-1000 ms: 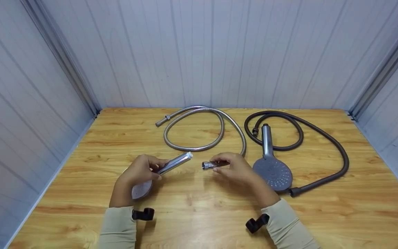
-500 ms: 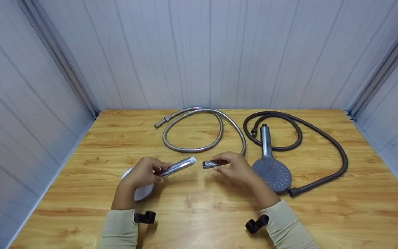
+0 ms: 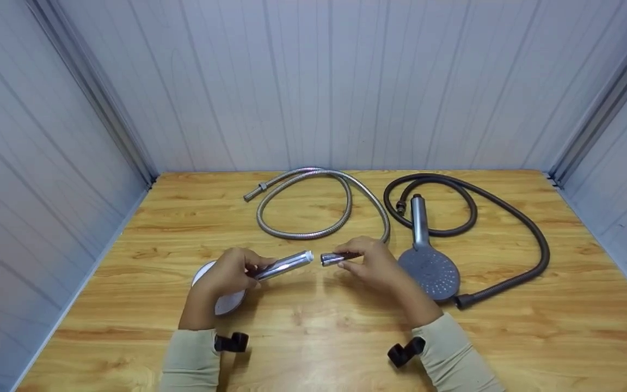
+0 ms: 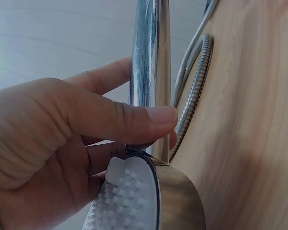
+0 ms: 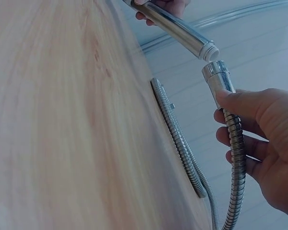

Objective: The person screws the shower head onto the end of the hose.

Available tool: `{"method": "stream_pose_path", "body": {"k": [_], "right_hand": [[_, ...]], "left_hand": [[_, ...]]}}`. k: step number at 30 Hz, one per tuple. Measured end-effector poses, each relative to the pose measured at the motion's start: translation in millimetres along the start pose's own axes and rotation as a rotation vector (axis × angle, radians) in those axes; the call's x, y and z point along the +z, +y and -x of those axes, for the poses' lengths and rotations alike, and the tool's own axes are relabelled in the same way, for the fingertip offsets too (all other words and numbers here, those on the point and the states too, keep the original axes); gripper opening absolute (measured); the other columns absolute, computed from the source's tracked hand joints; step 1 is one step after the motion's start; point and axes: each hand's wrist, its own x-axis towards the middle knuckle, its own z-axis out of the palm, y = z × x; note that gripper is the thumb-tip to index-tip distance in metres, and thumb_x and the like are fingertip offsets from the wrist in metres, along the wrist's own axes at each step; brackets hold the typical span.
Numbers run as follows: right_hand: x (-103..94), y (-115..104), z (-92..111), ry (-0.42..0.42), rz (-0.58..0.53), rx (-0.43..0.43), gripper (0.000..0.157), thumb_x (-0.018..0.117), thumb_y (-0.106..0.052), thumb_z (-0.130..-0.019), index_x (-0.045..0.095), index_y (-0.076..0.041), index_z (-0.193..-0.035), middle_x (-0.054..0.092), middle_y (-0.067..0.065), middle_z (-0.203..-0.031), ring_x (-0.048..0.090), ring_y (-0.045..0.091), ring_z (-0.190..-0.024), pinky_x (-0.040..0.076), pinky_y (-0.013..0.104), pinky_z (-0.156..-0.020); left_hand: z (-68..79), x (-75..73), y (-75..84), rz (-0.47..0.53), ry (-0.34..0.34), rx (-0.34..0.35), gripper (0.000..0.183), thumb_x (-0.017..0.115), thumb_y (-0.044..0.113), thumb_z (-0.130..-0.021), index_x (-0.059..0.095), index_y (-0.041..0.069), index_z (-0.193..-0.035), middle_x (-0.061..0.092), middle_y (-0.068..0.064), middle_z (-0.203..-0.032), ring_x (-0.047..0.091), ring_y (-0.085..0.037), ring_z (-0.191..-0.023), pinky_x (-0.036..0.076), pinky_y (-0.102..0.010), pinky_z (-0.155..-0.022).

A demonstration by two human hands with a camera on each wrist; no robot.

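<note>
My left hand (image 3: 230,275) grips the chrome handle of a shower head (image 4: 149,62), thumb on one side and fingers behind. Its round face with white nozzles (image 4: 125,201) shows below the hand in the left wrist view. The handle's white threaded end (image 5: 211,51) points right. My right hand (image 3: 370,263) pinches the chrome end fitting (image 5: 216,74) of a silver metal shower hose (image 3: 302,236), fingers curled along the hose just behind it. Fitting and threaded end face each other with a small gap in the head view. Part of the head's face is hidden behind my left hand.
A dark grey shower head (image 3: 429,272) lies face up on the wooden table (image 3: 302,348), right of my right hand. Around and behind it curls a dark hose (image 3: 543,245). The silver hose loops toward the back, near the panelled wall (image 3: 302,81).
My left hand has moved slightly right with the shower head, and its handle has tilted flatter, bringing the threaded end closer to the hose fitting. The right hand has barely moved.
</note>
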Motion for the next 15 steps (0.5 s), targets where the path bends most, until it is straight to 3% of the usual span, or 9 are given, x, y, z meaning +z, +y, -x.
{"method": "stream_pose_path", "body": {"k": [7,15], "right_hand": [[2.6,-1.8,-2.0,0.008,0.035,-0.027,0.024,0.077,-0.009,-0.082,0.075,-0.009,-0.106,0.072,0.001,-0.096,0.062,0.02,-0.091,0.049,0.037,-0.08],[6.3,-2.2,-1.2,0.01,0.071,-0.086,0.024,0.078,-0.008,-0.081,0.076,-0.01,-0.105,0.072,0.001,-0.095,0.062,0.02,-0.093,0.049,0.039,-0.083]], "left_hand": [[-3.3,3.3,1.6,-0.028,-0.03,0.053,0.054,0.076,-0.018,-0.066,0.072,0.006,-0.114,0.072,-0.009,-0.095,0.06,-0.019,-0.077,0.051,-0.031,-0.066],[-5.2,8.7,2.8,-0.004,-0.076,0.047,0.054,0.075,-0.02,-0.066,0.072,0.005,-0.113,0.071,-0.006,-0.085,0.055,-0.019,-0.07,0.047,-0.026,-0.058]]}}
